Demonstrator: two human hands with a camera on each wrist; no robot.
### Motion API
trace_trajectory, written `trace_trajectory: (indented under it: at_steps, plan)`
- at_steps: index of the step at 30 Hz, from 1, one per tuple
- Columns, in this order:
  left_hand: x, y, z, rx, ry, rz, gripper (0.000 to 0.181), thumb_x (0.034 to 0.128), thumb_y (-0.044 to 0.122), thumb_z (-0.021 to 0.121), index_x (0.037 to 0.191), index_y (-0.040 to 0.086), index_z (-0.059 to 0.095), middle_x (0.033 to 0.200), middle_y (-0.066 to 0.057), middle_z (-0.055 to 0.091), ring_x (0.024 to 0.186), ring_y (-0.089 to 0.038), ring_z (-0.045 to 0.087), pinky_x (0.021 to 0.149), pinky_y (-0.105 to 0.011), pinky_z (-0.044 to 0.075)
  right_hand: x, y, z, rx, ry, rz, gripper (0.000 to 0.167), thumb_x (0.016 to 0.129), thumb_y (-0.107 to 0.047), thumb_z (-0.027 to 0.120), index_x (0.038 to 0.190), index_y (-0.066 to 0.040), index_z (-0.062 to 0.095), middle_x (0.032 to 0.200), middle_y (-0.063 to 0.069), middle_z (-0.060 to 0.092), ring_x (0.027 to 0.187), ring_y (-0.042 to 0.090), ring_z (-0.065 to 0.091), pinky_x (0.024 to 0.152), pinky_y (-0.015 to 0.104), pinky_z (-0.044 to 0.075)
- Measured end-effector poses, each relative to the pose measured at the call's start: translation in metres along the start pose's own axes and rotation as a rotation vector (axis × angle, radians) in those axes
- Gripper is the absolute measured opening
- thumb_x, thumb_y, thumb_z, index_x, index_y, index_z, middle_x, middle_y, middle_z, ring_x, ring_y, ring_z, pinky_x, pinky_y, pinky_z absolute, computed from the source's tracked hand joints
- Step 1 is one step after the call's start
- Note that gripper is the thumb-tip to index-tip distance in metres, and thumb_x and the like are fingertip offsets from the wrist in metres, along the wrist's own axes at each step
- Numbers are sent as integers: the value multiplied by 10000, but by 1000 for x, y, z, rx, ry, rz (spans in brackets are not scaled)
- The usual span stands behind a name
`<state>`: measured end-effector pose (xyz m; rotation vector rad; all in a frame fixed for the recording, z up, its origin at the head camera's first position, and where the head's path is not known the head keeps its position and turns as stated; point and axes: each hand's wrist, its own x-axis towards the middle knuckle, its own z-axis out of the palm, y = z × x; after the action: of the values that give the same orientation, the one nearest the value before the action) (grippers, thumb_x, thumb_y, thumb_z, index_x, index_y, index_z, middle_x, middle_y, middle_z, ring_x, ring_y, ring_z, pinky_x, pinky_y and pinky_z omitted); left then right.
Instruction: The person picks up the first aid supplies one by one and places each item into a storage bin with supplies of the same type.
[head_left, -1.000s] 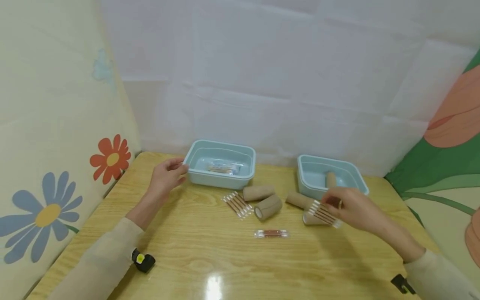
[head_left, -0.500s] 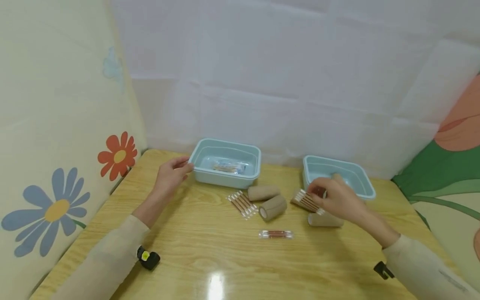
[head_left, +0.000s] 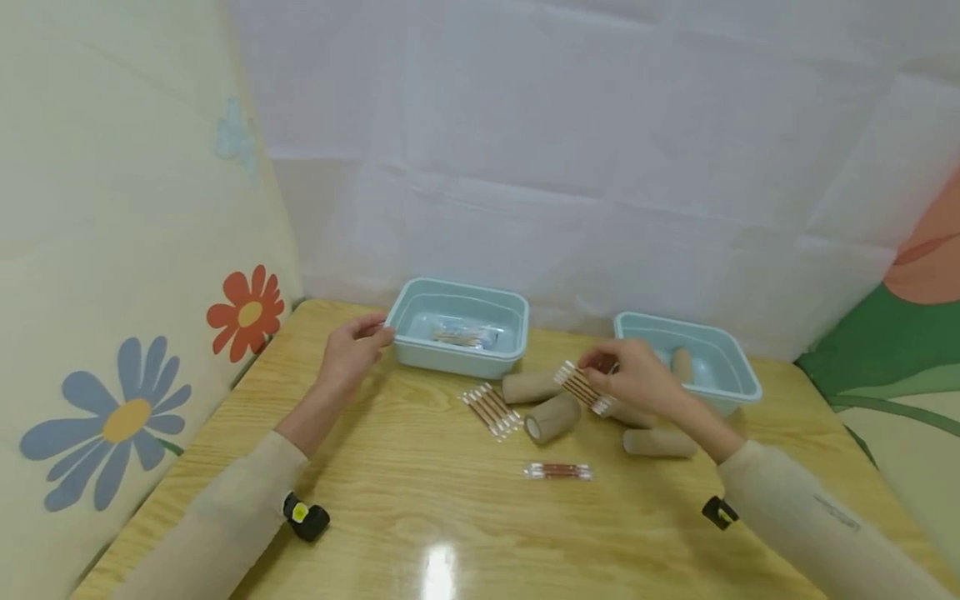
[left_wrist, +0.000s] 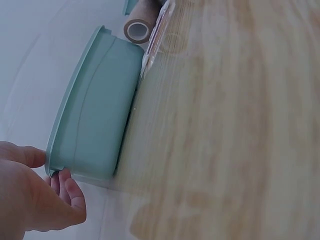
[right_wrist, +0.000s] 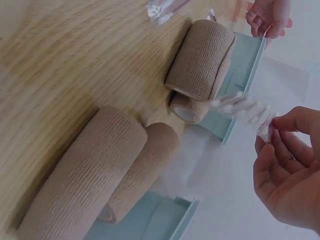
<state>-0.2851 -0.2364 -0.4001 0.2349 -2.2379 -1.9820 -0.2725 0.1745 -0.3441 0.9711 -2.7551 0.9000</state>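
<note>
My left hand grips the left rim of the left blue box, thumb above and fingers below in the left wrist view. Clear packets of swabs lie inside that box. My right hand pinches a packet of brown-stick swabs by its edge, held above the tan rolls between the boxes; in the right wrist view the packet hangs from thumb and fingertips. Another swab packet lies before the left box, and a smaller one nearer the front.
Several tan bandage rolls lie on the wooden table between and before the boxes. The right blue box holds a tan roll. A white cloth hangs behind, with flowered cloths on both sides.
My right hand has carried its swab packet leftward, from in front of the right box to above the rolls near the left box. My left hand stays on the left box's rim.
</note>
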Motion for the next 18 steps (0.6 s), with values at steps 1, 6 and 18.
trace_trajectory:
  at_steps: [1,6,18]
  plan:
    - [0,0,1,1,1,1,457,1021,169,631,1428,-20,546,1279,-168,568,1015,-135,594,980,-396,481,3,-1,1,8,-2,1,97,903,-20,701,979,-52,751,837,-35,688,765,141,632,694,341,543]
    - [2,-1,2,0,0,-5,454,1012,165,641,1421,-13,557,1279,-170,565,1044,-171,569,980,-388,481,17,-6,4,40,2,-4,109,915,-21,687,997,-46,755,844,-25,690,769,148,630,696,352,535]
    - [4,-5,-2,4,7,20,448,1008,168,641,1412,-10,563,1240,-174,581,1011,-182,597,941,-363,498,49,-17,21,172,-11,11,100,908,-6,693,986,-31,751,871,25,701,791,185,649,725,355,551]
